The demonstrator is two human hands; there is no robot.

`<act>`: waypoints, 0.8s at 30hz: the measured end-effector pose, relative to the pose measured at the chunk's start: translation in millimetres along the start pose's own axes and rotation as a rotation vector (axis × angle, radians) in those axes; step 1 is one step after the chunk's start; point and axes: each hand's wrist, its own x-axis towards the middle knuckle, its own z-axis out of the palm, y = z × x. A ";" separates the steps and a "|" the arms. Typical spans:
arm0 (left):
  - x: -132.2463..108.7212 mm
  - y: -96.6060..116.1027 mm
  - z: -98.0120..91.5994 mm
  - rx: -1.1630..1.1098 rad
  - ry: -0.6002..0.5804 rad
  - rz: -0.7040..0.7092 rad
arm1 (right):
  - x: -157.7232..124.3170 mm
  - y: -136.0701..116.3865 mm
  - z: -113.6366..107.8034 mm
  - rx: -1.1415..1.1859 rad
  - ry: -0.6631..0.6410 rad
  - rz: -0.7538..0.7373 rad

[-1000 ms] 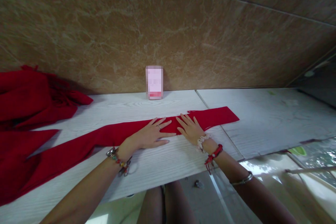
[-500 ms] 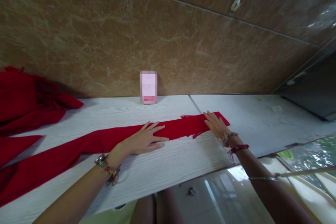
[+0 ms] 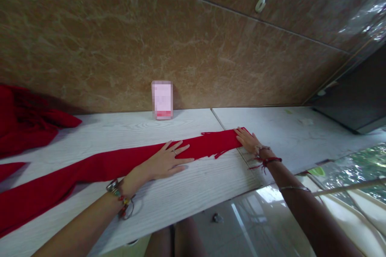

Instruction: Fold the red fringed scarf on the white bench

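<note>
Left hand and right hand are lying flat, ungripping, on cloth, likely soft, light, best held by edges.

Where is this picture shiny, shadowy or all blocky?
In the head view, white glare shines off the floor, but none shows on the red cloth strip; also in the head view, the pink rectangle is broken into little squares, and a shadow darkens the brown wall by the red heap.
</note>
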 end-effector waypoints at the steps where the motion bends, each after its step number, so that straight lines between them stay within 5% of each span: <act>1: 0.0 0.7 -0.8 -0.008 -0.001 -0.007 | -2.8 8.9 -2.2 -0.003 0.006 0.007; 4: 0.5 1.0 -5.6 -0.066 0.022 -0.014 | -2.0 8.2 -11.9 -0.011 0.044 0.128; 7: 0.5 -7.1 -12.0 -0.131 0.071 -0.010 | 5.3 -34.9 -20.9 -0.003 0.116 0.126; 11: -5.1 -29.4 -19.7 -0.109 0.127 -0.035 | 3.0 -131.6 -30.6 0.101 0.198 -0.342; 16: -23.4 -50.8 -30.2 -0.133 0.130 -0.119 | 0.0 -227.3 -39.9 0.021 0.185 -0.540; 24: -21.0 -57.0 -44.5 -0.282 0.033 -0.417 | 16.6 -259.8 -44.3 -0.151 0.064 -0.529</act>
